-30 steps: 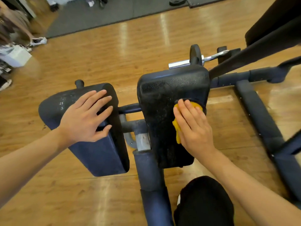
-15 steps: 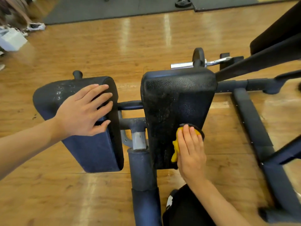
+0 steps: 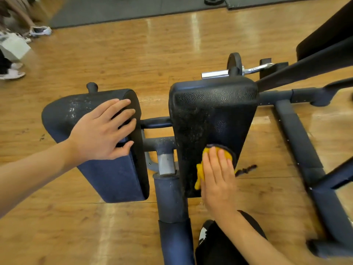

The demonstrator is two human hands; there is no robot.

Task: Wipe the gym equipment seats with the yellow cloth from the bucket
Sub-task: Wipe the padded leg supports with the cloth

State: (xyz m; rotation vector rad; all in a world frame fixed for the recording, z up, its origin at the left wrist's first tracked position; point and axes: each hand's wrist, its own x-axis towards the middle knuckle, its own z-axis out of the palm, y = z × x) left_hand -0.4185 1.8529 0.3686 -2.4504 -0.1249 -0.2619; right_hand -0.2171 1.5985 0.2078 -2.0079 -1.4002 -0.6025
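Sliding toward the wearer, the right grip [image 3: 217, 180], a bare hand, has drawn the yellow cloth [image 3: 199, 175] from the middle of the right seat pad [image 3: 210, 104] down to its near end over the last second. In the last half second it has barely shifted. This stroke looks about finished, so another pass, or a move to the next pad, is probably due.

The right grip is spread flat, with straight fingers lying side by side. It presses the cloth against the pad and is not curled around it. Yellow fabric bunches out at the thumb side, and a dark edge of the cloth shows past the fingertips.

The left grip [image 3: 103, 131] has stayed where it was. It lies open and flat on the left seat pad [image 3: 63, 113], with the thumb at the pad's near side, and it holds nothing. That pad carries pale specks and seems not yet wiped.

Both pads sit side by side on a dark tubular frame [image 3: 170, 197]. Behind the right pad are a chrome bar [image 3: 214, 74] and a small weight plate [image 3: 234, 63]. Underneath is a glossy wooden floor [image 3: 114, 54], with a dark mat [image 3: 114, 8] at its far side. No bucket is in view.
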